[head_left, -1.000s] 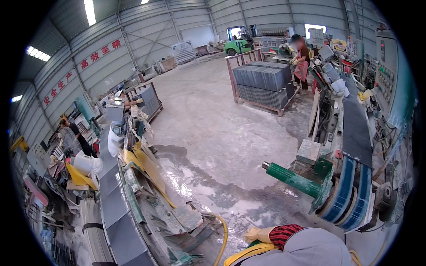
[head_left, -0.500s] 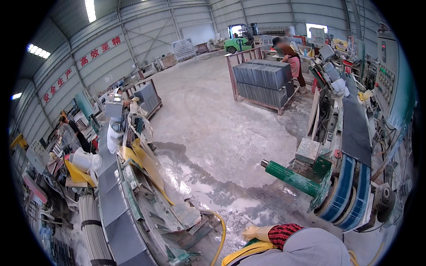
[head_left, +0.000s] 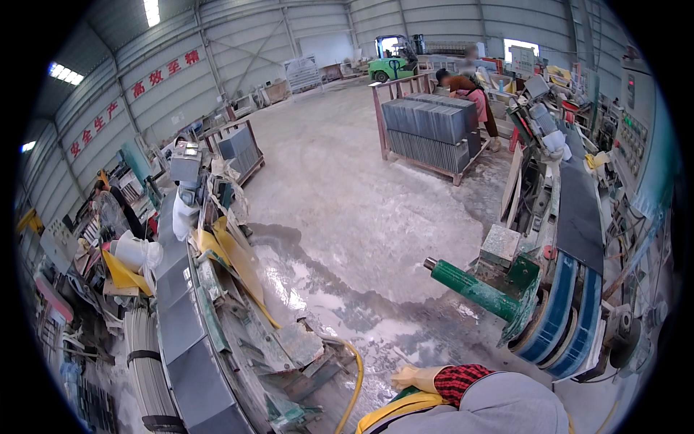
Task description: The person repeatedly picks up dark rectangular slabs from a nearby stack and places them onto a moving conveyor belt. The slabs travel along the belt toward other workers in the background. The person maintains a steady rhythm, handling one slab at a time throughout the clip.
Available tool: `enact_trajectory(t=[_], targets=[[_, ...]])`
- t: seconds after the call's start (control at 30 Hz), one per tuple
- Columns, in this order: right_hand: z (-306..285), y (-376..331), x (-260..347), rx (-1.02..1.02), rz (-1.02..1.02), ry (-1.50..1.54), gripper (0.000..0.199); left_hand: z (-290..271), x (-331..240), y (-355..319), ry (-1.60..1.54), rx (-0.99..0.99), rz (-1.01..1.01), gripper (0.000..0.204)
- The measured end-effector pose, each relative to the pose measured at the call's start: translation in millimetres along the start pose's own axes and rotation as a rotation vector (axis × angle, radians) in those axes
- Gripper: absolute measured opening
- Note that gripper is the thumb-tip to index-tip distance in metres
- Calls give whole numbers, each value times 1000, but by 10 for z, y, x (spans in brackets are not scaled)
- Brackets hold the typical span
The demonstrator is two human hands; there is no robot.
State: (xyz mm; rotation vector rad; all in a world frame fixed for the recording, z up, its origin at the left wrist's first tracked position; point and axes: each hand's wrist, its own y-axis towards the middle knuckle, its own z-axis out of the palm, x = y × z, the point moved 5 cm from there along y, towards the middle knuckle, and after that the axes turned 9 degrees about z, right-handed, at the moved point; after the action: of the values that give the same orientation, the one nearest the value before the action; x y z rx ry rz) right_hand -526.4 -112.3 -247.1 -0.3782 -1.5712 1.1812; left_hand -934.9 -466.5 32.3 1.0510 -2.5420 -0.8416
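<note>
- Lower middle: the right hand (head_left: 410, 378), pale-gloved, below a red-and-black checked cuff (head_left: 460, 383).
- Lower left: a row of dark slabs (head_left: 182, 324).
- Right: a green cylinder (head_left: 470, 288) beside blue belts (head_left: 564, 291).
- Upper middle: stacked slabs (head_left: 426, 119), a bending co-worker (head_left: 471, 95), a green forklift (head_left: 389, 69).
</note>
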Motion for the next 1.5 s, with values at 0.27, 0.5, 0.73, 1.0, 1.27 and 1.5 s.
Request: enact_trajectory(t=[0.27,0.5,0.73,1.0,1.27,1.5], targets=[[-84,378,-140,21,-86,-191,25,41,47,-25,-36,-6,25,34],[-59,230,-97,97,-155,-181,27,53,89,-61,-70,28,17,36],[-82,282,-210,138,-55,120,19,31,92,-111,-85,25,6,36],[-190,192,-212,346,-149,196,19,29,41,-164,-101,83,-23,38],[-100,-71,-32,102,-53,186,19,159,161,-195,-205,-2,-40,43],[-161,-568,187,35,-71,196,22,-33,984,-320,115,215,-172,49]])
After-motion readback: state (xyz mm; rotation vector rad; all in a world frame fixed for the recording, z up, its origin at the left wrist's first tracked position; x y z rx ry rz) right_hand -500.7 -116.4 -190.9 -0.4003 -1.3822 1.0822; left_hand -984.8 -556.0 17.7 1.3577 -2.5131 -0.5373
